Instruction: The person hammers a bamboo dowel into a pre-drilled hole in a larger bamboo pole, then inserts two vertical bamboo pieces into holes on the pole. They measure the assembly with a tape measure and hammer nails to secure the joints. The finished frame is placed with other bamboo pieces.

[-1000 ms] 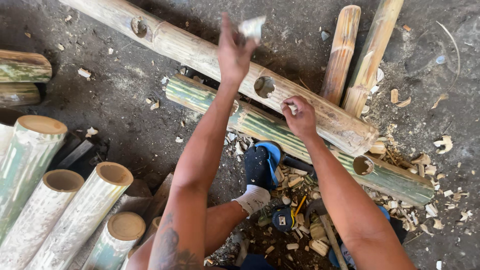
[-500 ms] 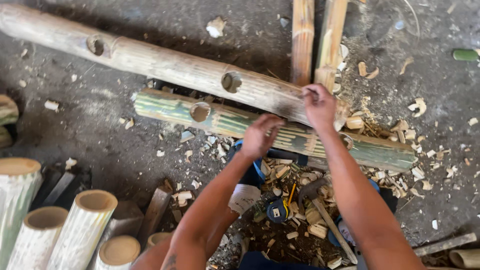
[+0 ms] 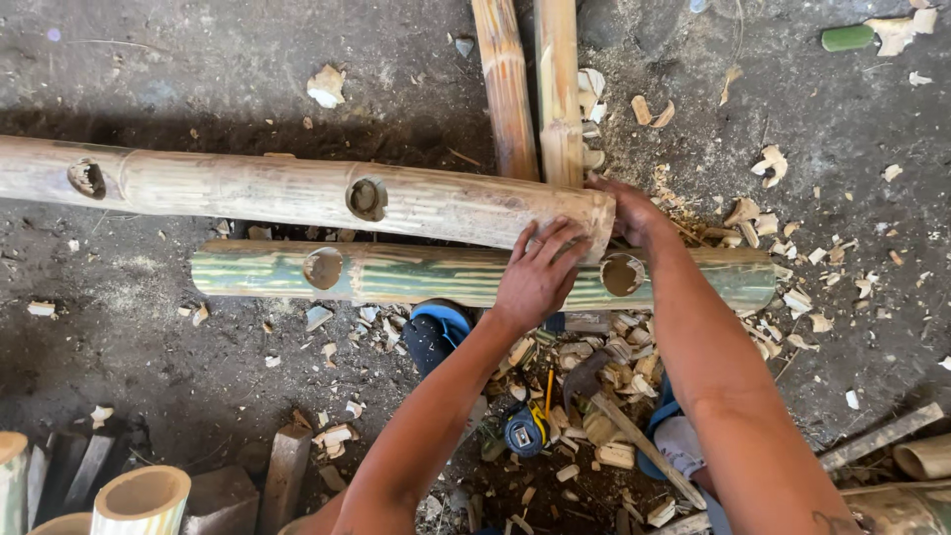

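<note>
Two thick bamboo poles lie side by side on the dirt floor, each with round holes cut in it. The pale pole (image 3: 248,188) lies farther from me, the green-streaked pole (image 3: 416,273) nearer. My left hand (image 3: 540,272) rests flat with fingers spread across both poles, near the pale pole's right end. My right hand (image 3: 626,210) grips that end of the pale pole, just above a round hole (image 3: 622,274) in the green pole.
Two thinner bamboo poles (image 3: 535,89) run away from me past the pale pole's end. Bamboo chips litter the floor. A tape measure (image 3: 523,431) and a hatchet (image 3: 619,421) lie between my blue sandals (image 3: 436,332). Cut bamboo tubes (image 3: 139,500) stand at lower left.
My left hand came down from being raised in the air and now lies on the poles. My right hand slid along to the pale pole's end. The view shifted, so the poles now lie level.
</note>
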